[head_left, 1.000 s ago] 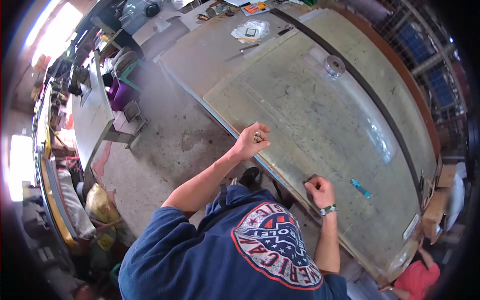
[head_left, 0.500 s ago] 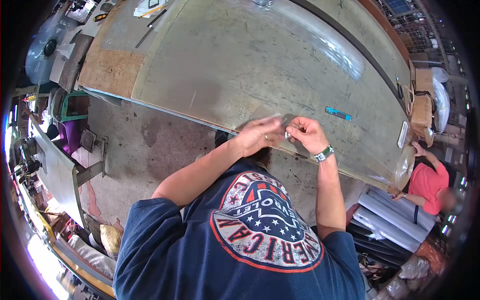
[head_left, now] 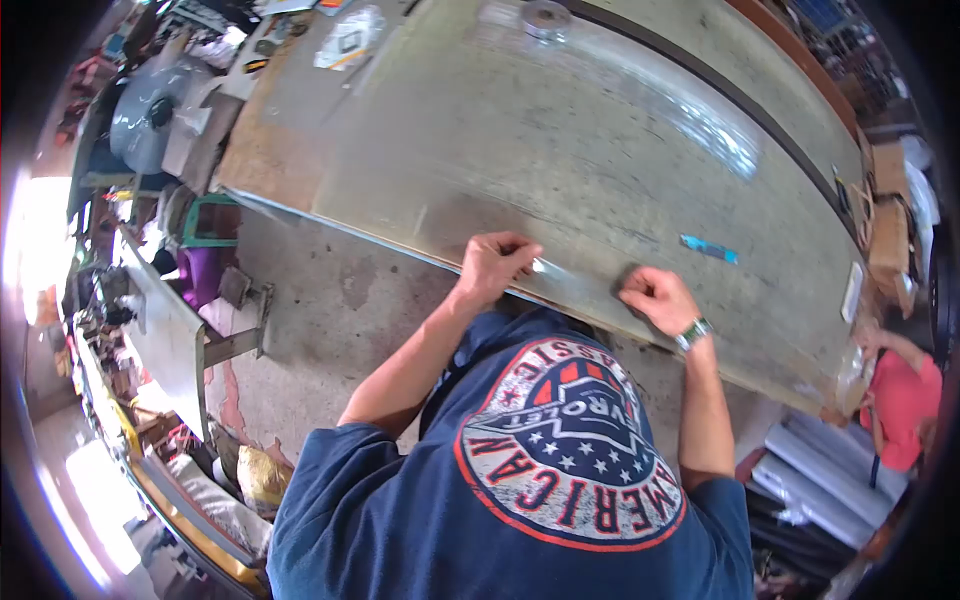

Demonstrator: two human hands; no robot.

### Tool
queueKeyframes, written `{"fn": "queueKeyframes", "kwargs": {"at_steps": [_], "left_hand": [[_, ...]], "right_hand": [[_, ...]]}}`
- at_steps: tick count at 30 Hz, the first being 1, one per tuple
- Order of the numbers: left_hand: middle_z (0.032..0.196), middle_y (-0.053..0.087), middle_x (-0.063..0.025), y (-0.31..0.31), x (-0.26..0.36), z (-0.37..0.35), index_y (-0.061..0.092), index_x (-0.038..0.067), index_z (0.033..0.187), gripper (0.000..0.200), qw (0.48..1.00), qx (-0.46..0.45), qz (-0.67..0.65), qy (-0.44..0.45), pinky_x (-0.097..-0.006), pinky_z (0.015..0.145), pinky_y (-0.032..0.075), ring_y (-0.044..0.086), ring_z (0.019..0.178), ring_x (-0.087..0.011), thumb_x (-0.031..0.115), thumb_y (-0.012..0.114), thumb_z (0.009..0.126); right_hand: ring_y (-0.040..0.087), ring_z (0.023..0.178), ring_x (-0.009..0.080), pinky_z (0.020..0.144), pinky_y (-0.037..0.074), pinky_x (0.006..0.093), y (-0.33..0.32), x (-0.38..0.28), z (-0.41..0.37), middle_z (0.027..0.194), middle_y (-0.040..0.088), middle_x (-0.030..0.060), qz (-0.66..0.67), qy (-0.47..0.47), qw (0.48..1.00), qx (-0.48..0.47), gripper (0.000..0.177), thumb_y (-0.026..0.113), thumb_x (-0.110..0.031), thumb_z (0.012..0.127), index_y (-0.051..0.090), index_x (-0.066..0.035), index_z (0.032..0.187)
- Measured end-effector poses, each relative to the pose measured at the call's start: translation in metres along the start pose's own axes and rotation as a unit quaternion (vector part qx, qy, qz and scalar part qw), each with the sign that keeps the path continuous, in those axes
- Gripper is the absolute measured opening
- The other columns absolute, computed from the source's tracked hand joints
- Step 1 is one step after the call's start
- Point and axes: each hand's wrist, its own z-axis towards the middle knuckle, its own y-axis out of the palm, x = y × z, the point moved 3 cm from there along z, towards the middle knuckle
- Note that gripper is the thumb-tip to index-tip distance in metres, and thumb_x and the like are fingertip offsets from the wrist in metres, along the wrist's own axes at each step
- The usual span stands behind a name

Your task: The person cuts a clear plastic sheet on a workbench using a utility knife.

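Note:
At the near edge of the large worktable (head_left: 450,130), my left hand (head_left: 492,268) is closed in a pinch. A clear, shiny strip (head_left: 555,272) shows beside its fingertips, over the clear sheet that covers the tabletop. My right hand (head_left: 662,298) is apart from it to the right, with fingers curled and thumb pressed in; whatever it holds is hidden. A blue cutter knife (head_left: 709,249) lies beyond my right hand. Toward the back of the table sits a roll of clear tape (head_left: 547,19).
A long dark bar (head_left: 700,75) runs along the table's far side. A person in a pink shirt (head_left: 902,408) stands at the right end, near rolls of clear film (head_left: 825,485). At the left is an upright panel (head_left: 165,320). A plastic bag (head_left: 350,38) lies on the table.
My hands were close together and have moved apart, the right one shifting right. The clear strip now shows between them. The view has turned, bringing the tape roll more fully into sight.

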Motion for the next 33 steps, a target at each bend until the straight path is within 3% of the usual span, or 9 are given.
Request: {"fn": "queueKeyframes", "kwargs": {"at_steps": [3, 10, 15, 17, 23, 24, 27, 28, 33], "left_hand": [[0.075, 0.072, -0.0036, -0.008, 0.008, -0.002, 0.078, 0.000, 0.095, 0.019, 1.000, 0.004, 0.027, 0.012, -0.0232, 0.059, 0.048, 0.062, 0.066, -0.0077, 0.018, 0.080, 0.090], [0.079, 0.073, -0.0039, -0.060, 0.010, 0.010, 0.078, -0.001, 0.097, 0.019, 0.995, 0.050, 0.060, 0.061, -0.0267, 0.060, 0.052, 0.064, 0.067, -0.0084, 0.017, 0.080, 0.090], [0.078, 0.073, -0.0028, -0.150, 0.030, 0.010, 0.079, 0.001, 0.097, 0.017, 0.982, 0.148, 0.105, 0.060, -0.0253, 0.060, 0.052, 0.064, 0.066, -0.0086, 0.016, 0.080, 0.090], [0.079, 0.073, -0.0014, -0.199, 0.043, 0.006, 0.079, 0.001, 0.094, 0.019, 0.961, 0.202, 0.181, 0.058, -0.0257, 0.061, 0.051, 0.063, 0.066, -0.0085, 0.019, 0.082, 0.088], [0.081, 0.074, -0.0108, -0.314, 0.049, 0.024, 0.079, 0.000, 0.086, 0.024, 0.880, 0.320, 0.328, 0.125, -0.0353, 0.072, 0.053, 0.067, 0.075, -0.0181, 0.023, 0.086, 0.080], [0.089, 0.074, -0.0153, -0.320, 0.050, 0.025, 0.078, 0.002, 0.091, 0.029, 0.848, 0.340, 0.379, 0.146, -0.0383, 0.080, 0.052, 0.066, 0.088, -0.0261, 0.024, 0.087, 0.076], [0.100, 0.072, -0.0146, -0.318, 0.041, 0.027, 0.075, 0.003, 0.101, 0.039, 0.809, 0.406, 0.398, 0.150, -0.0390, 0.088, 0.051, 0.062, 0.100, -0.0300, 0.028, 0.088, 0.075], [0.105, 0.069, -0.0142, -0.315, 0.042, 0.027, 0.071, 0.005, 0.109, 0.049, 0.828, 0.404, 0.371, 0.121, -0.0407, 0.094, 0.049, 0.057, 0.109, -0.0319, 0.031, 0.090, 0.073], [0.118, 0.069, -0.0115, -0.319, 0.027, 0.027, 0.072, 0.009, 0.117, 0.054, 0.851, 0.403, 0.305, 0.141, -0.0479, 0.106, 0.041, 0.054, 0.119, -0.0355, 0.037, 0.089, 0.074]], "right_hand": [[0.055, 0.063, 0.0079, 0.057, 0.045, 0.0287, -0.011, 0.031, -0.008, 0.071, 0.064, -0.0010, 0.014, 0.011, 1.000, -0.011, 0.016, 0.076, -0.014, 0.089, 0.067, -0.002, 0.086], [0.058, 0.064, 0.0063, 0.058, 0.046, 0.0253, -0.007, 0.029, -0.008, 0.073, 0.065, -0.0022, 0.076, 0.041, 0.996, -0.011, 0.012, 0.076, -0.008, 0.089, 0.067, -0.001, 0.086], [0.058, 0.064, 0.0065, 0.057, 0.046, 0.0255, 0.011, 0.017, 0.006, 0.072, 0.066, -0.0013, 0.069, 0.030, 0.997, -0.011, 0.011, 0.077, -0.008, 0.089, 0.068, -0.002, 0.088], [0.058, 0.061, 0.0069, 0.055, 0.045, 0.0260, 0.018, 0.008, 0.012, 0.071, 0.066, -0.0011, 0.080, 0.034, 0.996, -0.013, 0.011, 0.077, -0.009, 0.089, 0.069, -0.002, 0.088], [0.056, 0.058, 0.0069, 0.053, 0.044, 0.0263, 0.045, 0.002, 0.028, 0.070, 0.064, -0.0021, 0.075, 0.042, 0.996, -0.008, 0.012, 0.077, -0.009, 0.090, 0.068, -0.002, 0.086], [0.056, 0.058, 0.0065, 0.053, 0.044, 0.0262, 0.049, -0.002, 0.029, 0.070, 0.064, -0.0025, 0.075, 0.050, 0.996, -0.005, 0.013, 0.077, -0.010, 0.091, 0.068, -0.002, 0.085], [0.055, 0.060, 0.0060, 0.055, 0.043, 0.0257, 0.053, 0.013, 0.035, 0.071, 0.064, -0.0025, 0.027, 0.063, 0.998, 0.008, 0.013, 0.077, -0.010, 0.091, 0.068, -0.002, 0.085], [0.055, 0.061, 0.0056, 0.056, 0.043, 0.0253, 0.054, 0.016, 0.037, 0.071, 0.064, -0.0031, 0.017, 0.062, 0.998, 0.014, 0.013, 0.077, -0.010, 0.091, 0.068, -0.001, 0.085], [0.056, 0.060, 0.0054, 0.054, 0.043, 0.0243, 0.054, 0.025, 0.037, 0.071, 0.065, -0.0026, 0.023, 0.078, 0.996, 0.022, 0.012, 0.076, -0.009, 0.093, 0.068, -0.002, 0.087]]}}
